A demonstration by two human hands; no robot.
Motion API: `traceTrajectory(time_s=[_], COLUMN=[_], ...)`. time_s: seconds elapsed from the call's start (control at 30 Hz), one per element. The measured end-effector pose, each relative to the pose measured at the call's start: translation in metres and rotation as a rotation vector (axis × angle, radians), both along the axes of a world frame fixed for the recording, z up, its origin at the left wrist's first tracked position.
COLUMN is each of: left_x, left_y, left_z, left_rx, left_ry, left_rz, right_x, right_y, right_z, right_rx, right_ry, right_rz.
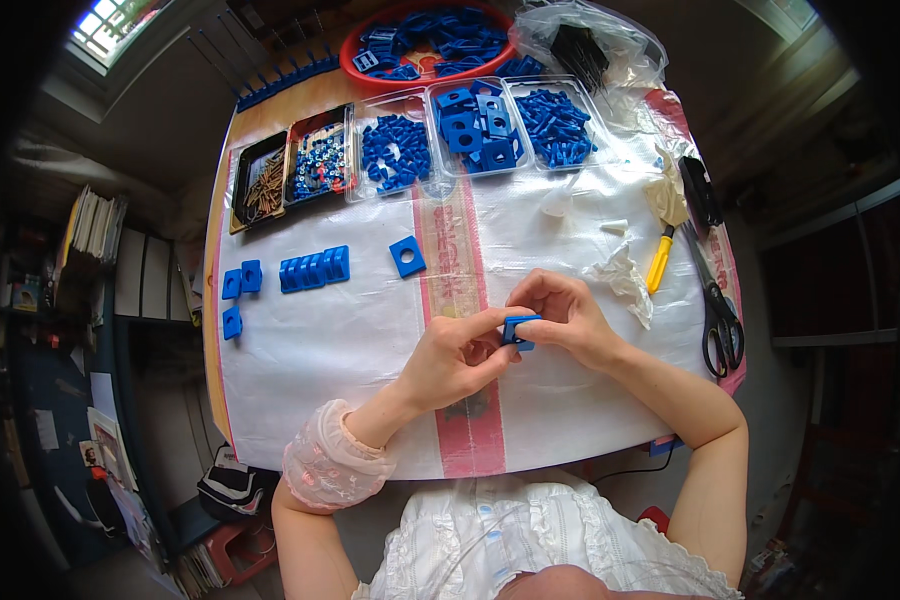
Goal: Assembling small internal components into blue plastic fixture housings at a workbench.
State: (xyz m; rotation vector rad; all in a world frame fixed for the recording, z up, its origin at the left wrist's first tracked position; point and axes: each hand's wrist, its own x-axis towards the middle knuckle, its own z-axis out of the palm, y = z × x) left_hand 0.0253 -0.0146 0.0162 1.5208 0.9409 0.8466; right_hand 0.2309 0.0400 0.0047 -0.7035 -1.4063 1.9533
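Between both hands, over the middle of the table near me, is a small blue plastic block (517, 331), partly hidden by fingers. My left hand (462, 352) pinches it from the left side. The fingers of my right hand (560, 318) close on it from the right and above. Ahead and to the left lies a single square blue piece with a round hole (407, 257). Farther left stands a row of several blue pieces (315, 269) set side by side. Beyond that row are three loose blue pieces (251, 276).
Along the far side are a tray of screws (264, 190), a tray of small mixed parts (317, 160), and clear boxes of blue parts (395, 150). Behind them sits a red basin (348, 62). To the right lie a yellow cutter (660, 262), scissors (715, 310) and crumpled paper (627, 283).
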Motion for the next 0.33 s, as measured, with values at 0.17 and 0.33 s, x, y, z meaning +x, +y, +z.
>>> traceTrajectory(time_s=[0.17,0.33], left_x=[-0.0002,0.0007], left_y=[0.0002,0.0001], left_z=[0.001,0.001], left_rx=[-0.024,-0.028], left_ry=[-0.027,-0.041], left_rz=[-0.002,-0.004], right_x=[-0.0003,-0.0007], right_y=[-0.0001,0.0006], right_z=[0.002,0.0029], right_rx=[-0.037,-0.044], right_ry=[-0.014,-0.022], right_rz=[0.001,0.012])
